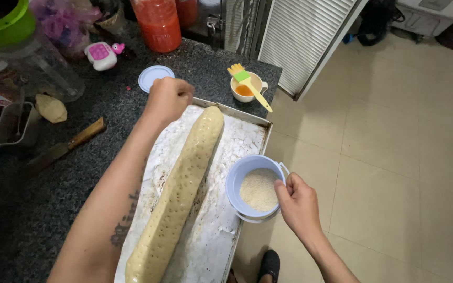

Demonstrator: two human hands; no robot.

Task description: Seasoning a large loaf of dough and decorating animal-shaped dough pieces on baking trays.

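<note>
Two bare hands are seen from the head camera over a dark granite counter (pixel 38 209). The left hand (pixel 168 98) is clenched into a fist above the far end of a long, pricked dough loaf (pixel 180 188), which is laid lengthwise on a floured metal baking tray (pixel 237 137). A pale blue tub of sesame seeds (pixel 255 187) is grasped at its rim by the right hand (pixel 298 204), just beside the tray's right edge. A cup with a yellow pastry brush (pixel 247 85) is set beyond the tray.

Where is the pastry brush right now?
The pastry brush rests across a small cup of orange liquid on the counter, beyond the baking tray's far right corner.
</note>
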